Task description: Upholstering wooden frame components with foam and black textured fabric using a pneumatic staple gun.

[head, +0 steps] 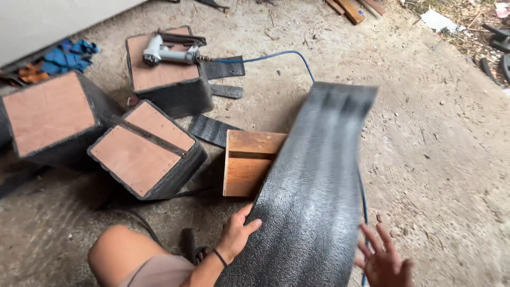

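Boxes sit in a cluster at upper left: three covered boxes (149, 154) with black sides and bare reddish-brown plywood faces, one carrying a pale staple gun (170, 53) on a blue hose (276, 55). Bare wooden box (248, 162) lies just right of them on the dirt floor (435, 149). Over it leans the long black textured sheet (313, 196), blurred at its far end. Left hand (238, 231) rests on the sheet's near left edge, fingers bent and thumb up, touching it. Right hand (385, 260) is spread wide open beside the sheet's right edge, gripping nothing.
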